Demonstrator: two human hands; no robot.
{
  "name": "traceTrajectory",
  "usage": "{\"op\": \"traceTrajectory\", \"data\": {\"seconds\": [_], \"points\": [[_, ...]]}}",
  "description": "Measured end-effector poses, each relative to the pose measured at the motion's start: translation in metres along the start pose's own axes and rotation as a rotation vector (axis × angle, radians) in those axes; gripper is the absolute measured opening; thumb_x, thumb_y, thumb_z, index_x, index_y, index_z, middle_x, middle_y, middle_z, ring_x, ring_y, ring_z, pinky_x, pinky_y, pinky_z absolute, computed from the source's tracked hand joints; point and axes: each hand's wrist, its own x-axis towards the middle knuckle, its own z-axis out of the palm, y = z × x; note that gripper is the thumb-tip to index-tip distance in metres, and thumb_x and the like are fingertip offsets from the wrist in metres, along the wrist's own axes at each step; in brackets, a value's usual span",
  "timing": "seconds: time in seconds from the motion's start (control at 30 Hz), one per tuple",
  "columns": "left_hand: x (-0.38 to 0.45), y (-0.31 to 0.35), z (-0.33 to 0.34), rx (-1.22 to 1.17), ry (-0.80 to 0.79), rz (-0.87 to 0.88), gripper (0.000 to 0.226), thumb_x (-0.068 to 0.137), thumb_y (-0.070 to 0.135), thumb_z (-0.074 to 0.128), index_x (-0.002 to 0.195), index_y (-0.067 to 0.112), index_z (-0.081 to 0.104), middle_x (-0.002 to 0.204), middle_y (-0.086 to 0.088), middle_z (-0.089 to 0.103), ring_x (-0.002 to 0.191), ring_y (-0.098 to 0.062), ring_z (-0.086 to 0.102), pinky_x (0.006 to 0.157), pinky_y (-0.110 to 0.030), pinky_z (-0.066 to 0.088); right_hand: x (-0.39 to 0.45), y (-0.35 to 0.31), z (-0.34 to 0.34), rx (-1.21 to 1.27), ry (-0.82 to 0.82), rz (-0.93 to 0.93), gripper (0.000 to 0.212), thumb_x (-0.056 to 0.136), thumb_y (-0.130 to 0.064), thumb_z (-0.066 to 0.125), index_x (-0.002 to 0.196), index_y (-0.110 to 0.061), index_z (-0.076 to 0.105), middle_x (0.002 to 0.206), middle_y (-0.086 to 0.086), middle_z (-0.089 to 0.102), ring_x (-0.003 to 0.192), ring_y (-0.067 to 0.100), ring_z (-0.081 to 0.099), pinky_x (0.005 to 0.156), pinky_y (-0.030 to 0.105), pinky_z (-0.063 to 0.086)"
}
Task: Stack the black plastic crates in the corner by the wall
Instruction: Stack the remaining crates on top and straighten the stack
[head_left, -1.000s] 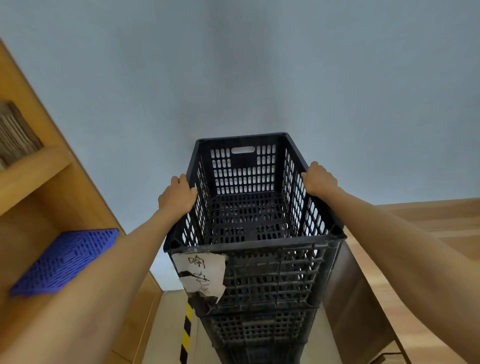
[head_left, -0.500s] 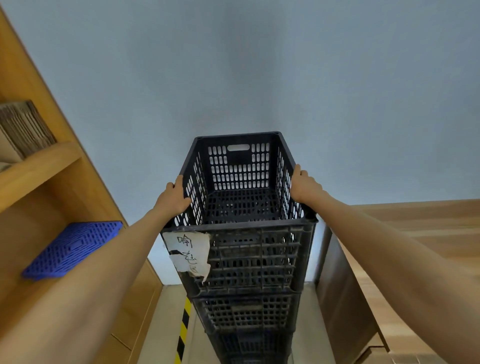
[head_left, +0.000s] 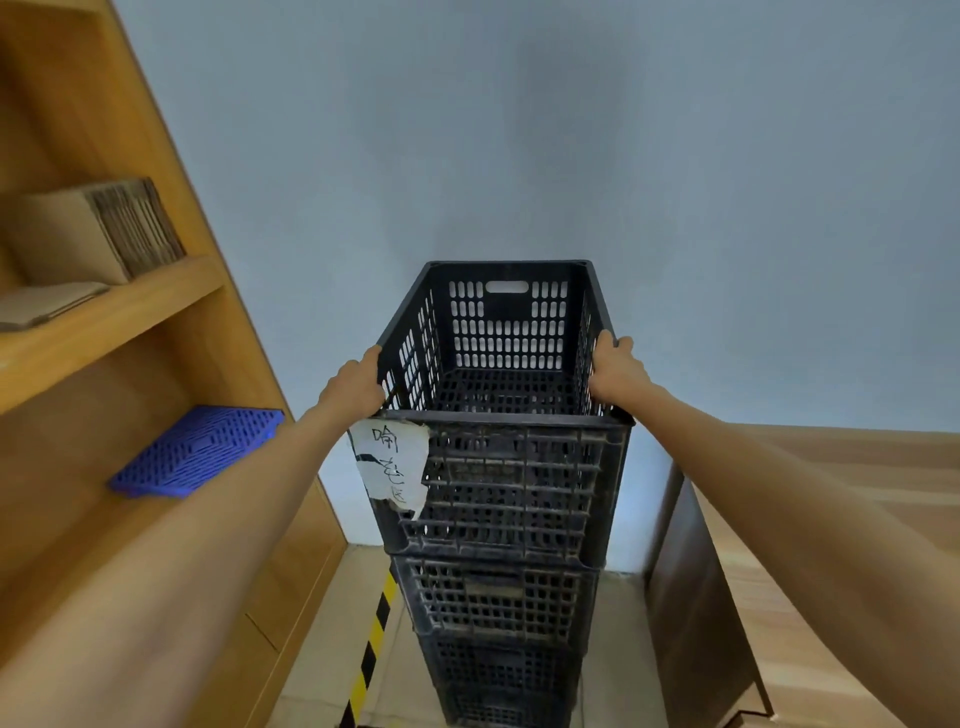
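A black slotted plastic crate sits on top of a stack of more black crates that stands against the pale blue wall. A torn white paper label with handwriting hangs on its near face. My left hand grips the crate's left rim. My right hand grips the right rim. The top crate looks level and lined up with the crate beneath. The crate is empty inside.
A wooden shelf unit rises at the left, holding cardboard and a blue plastic grid panel. A wooden desk stands at the right. A yellow-black floor stripe runs beside the stack's left.
The crate has come down and away from me onto the stack and straightened. Both hands have stayed on its side rims. My view has dropped, showing more of the floor and shelves.
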Motion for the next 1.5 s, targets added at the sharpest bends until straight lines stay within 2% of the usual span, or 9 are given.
{"op": "traceTrajectory", "data": {"seconds": [0.27, 0.4, 0.63, 0.73, 0.87, 0.97, 1.1, 1.27, 1.5], "points": [[-0.028, 0.0, 0.0, -0.196, 0.066, -0.06, 0.066, 0.093, -0.004, 0.034, 0.153, 0.021, 0.025, 0.139, -0.018, 0.05, 0.112, -0.038, 0.056, 0.089, -0.046, 0.052, -0.001, 0.002, -0.004, 0.021, -0.009, -0.002, 0.053, 0.092, 0.003, 0.049, 0.14, 0.001, 0.026, 0.145, 0.029, 0.024, 0.112, 0.051, 0.051, 0.094, 0.049, 0.044], [-0.037, -0.006, 0.0, -0.208, 0.049, -0.021, 0.055, 0.102, 0.007, 0.032, 0.155, 0.018, 0.022, 0.136, -0.02, 0.052, 0.111, -0.036, 0.057, 0.091, -0.045, 0.049, -0.01, -0.001, -0.001, -0.03, 0.011, -0.012, 0.06, 0.093, 0.0, 0.049, 0.146, 0.0, 0.021, 0.145, 0.03, 0.027, 0.114, 0.051, 0.051, 0.093, 0.05, 0.044], [-0.045, -0.018, -0.003, -0.318, -0.014, 0.03, 0.054, 0.104, 0.018, 0.034, 0.156, 0.015, 0.019, 0.142, -0.021, 0.048, 0.124, -0.036, 0.05, 0.103, -0.047, 0.043, -0.035, -0.01, 0.003, -0.044, -0.007, 0.069, 0.073, 0.094, -0.014, 0.046, 0.155, -0.009, 0.006, 0.159, 0.021, 0.012, 0.129, 0.046, 0.042, 0.1, 0.048, 0.041], [-0.049, -0.019, -0.002, -0.352, -0.03, 0.028, 0.054, 0.105, 0.023, 0.031, 0.157, 0.017, 0.017, 0.148, -0.018, 0.042, 0.132, -0.034, 0.044, 0.108, -0.045, 0.037, -0.048, -0.014, 0.003, -0.029, 0.016, 0.102, 0.068, 0.095, -0.018, 0.043, 0.155, -0.011, 0.011, 0.159, 0.018, 0.015, 0.132, 0.043, 0.039, 0.102, 0.049, 0.039], [-0.054, -0.018, -0.008, -0.37, -0.088, 0.036, 0.054, 0.105, 0.022, 0.026, 0.157, 0.02, 0.012, 0.137, -0.023, 0.049, 0.119, -0.037, 0.053, 0.099, -0.045, 0.043, -0.075, -0.02, 0.006, -0.02, 0.058, 0.137, 0.055, 0.099, -0.023, 0.036, 0.152, -0.012, 0.023, 0.161, 0.014, 0.012, 0.138, 0.04, 0.03, 0.106, 0.049, 0.035], [-0.058, -0.019, -0.013, -0.413, -0.135, 0.022, 0.055, 0.105, 0.02, 0.025, 0.158, 0.02, 0.01, 0.145, -0.024, 0.041, 0.123, -0.04, 0.05, 0.101, -0.047, 0.044, -0.093, -0.019, 0.006, -0.105, 0.012, 0.07, 0.045, 0.102, -0.024, 0.03, 0.144, -0.006, 0.034, 0.16, 0.018, 0.012, 0.139, 0.044, 0.026, 0.109, 0.052, 0.034], [-0.061, -0.023, -0.011, -0.368, -0.078, 0.062, 0.05, 0.105, 0.022, 0.028, 0.155, 0.02, 0.021, 0.156, -0.015, 0.026, 0.135, -0.036, 0.04, 0.111, -0.048, 0.036, -0.115, -0.012, 0.001, -0.021, 0.059, 0.057, 0.058, 0.103, -0.047, 0.028, 0.149, -0.011, 0.033, 0.159, 0.011, 0.022, 0.139, 0.037, 0.033, 0.111, 0.051, 0.033], [-0.06, -0.005, -0.013, -0.186, 0.15, 0.211, 0.037, 0.1, 0.021, 0.042, 0.137, 0.021, 0.051, 0.147, -0.007, 0.042, 0.127, -0.03, 0.048, 0.103, -0.047, 0.043, -0.13, 0.011, -0.007, 0.027, 0.155, 0.0, 0.043, 0.103, -0.036, 0.035, 0.139, -0.014, 0.041, 0.14, 0.013, 0.05, 0.122, 0.036, 0.05, 0.101, 0.05, 0.043], [-0.064, 0.071, 0.008, -0.132, 0.061, 0.426, 0.031, 0.102, 0.028, 0.038, 0.124, 0.023, 0.058, 0.105, 0.0, 0.068, 0.092, -0.021, 0.062, 0.079, -0.036, 0.053, -0.103, 0.043, -0.016, 0.059, 0.099, -0.036, 0.042, 0.105, -0.023, 0.031, 0.147, -0.017, 0.031, 0.143, 0.016, 0.048, 0.127, 0.036, 0.048, 0.105, 0.049, 0.04]]}}
